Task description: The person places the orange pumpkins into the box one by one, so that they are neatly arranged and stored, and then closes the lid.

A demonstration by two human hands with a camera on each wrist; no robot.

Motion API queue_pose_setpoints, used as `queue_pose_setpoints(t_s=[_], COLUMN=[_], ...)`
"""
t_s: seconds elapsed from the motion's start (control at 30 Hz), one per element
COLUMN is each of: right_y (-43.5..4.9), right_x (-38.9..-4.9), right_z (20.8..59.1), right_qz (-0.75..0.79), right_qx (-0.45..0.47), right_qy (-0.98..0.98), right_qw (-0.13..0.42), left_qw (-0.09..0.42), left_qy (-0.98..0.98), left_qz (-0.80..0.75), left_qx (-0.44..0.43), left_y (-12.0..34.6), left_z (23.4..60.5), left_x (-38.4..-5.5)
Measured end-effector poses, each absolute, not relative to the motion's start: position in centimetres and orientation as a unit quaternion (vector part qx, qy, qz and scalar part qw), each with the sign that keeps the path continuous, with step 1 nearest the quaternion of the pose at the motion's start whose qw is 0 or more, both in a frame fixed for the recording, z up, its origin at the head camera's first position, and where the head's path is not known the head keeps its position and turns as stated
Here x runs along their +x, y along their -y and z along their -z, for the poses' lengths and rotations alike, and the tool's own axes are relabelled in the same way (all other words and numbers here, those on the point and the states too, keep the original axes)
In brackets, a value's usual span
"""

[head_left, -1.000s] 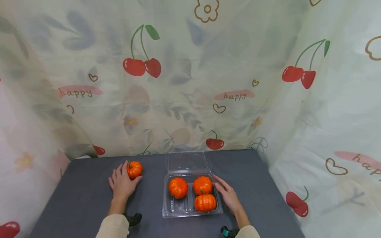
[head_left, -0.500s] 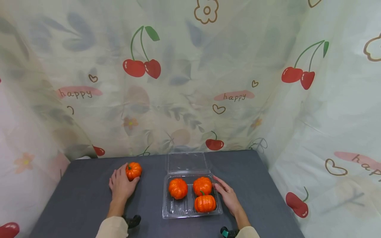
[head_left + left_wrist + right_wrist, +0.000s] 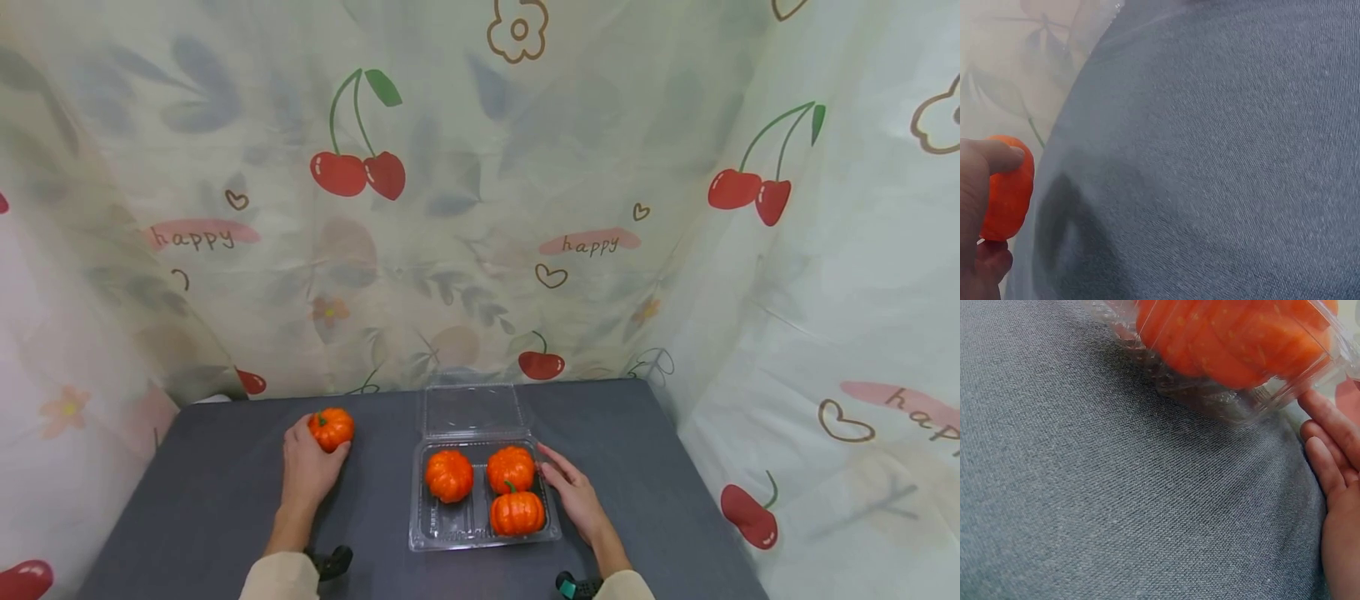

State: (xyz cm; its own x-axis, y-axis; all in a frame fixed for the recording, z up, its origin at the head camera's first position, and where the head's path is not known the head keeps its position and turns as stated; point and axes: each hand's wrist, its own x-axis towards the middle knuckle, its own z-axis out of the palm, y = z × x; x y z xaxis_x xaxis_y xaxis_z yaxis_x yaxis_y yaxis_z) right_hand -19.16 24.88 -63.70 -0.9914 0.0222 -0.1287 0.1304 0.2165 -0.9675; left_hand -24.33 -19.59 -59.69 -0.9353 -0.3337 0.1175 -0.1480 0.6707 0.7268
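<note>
My left hand grips a small orange pumpkin with a green stem, left of a clear plastic clamshell box. In the left wrist view, the thumb lies across this pumpkin and fingers curl beneath it; a shadow falls on the cloth beside it. Three more pumpkins sit in the box: one in the left part, two in the right, a rear pumpkin and a front pumpkin. My right hand rests at the box's right side, its fingers extended at the wall.
The box's clear lid lies folded back behind it. Dark grey cloth covers the table. A printed curtain encloses the back and sides. Black wrist straps sit at both wrists.
The left fingers have closed around the pumpkin, which has shifted slightly left and turned a little. The right hand and the box have stayed in place.
</note>
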Motion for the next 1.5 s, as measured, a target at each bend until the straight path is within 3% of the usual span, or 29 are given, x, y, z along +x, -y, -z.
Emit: queue_pose_setpoints(t_s=[0.2,1.5], right_y=[-25.0,-24.8], right_x=[-19.3,-19.2], right_z=[63.9,63.7], right_qz=[0.622,0.627], right_qx=[0.049,0.052], right_qy=[-0.781,-0.776], right_qw=[0.041,0.045], left_qw=[0.147,0.108], left_qy=[0.899,0.916], left_qz=[0.396,0.38], left_qx=[0.116,0.072], left_y=[18.9,16.7], left_z=[58.9,57.5], left_x=[-24.2,-21.9])
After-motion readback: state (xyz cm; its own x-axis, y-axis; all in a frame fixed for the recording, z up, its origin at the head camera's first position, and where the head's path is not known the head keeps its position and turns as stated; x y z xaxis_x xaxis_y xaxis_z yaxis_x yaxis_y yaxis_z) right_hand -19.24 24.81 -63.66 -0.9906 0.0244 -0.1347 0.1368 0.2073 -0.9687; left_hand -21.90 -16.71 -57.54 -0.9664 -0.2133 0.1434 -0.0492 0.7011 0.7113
